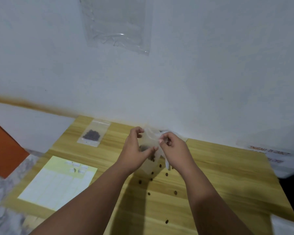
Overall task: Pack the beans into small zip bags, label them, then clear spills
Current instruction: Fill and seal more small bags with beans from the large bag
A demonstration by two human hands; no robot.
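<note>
Above the wooden table (219, 175), both hands hold a small clear zip bag (150, 141) by its top. My left hand (136, 146) pinches its left side and my right hand (172, 146) pinches its right side. Some dark beans sit inside the bag near its bottom. Several loose beans (166, 174) lie scattered on the table under my hands. A filled zip bag of beans (92, 134) lies flat at the table's back left. A yellow label sheet (58, 182) lies at the front left.
The table stands against a white wall. A large clear plastic bag (116, 24) hangs on the wall above. A paper with orange writing (268, 153) lies at the right. Grey patterned floor and an orange panel (5, 150) are at the left.
</note>
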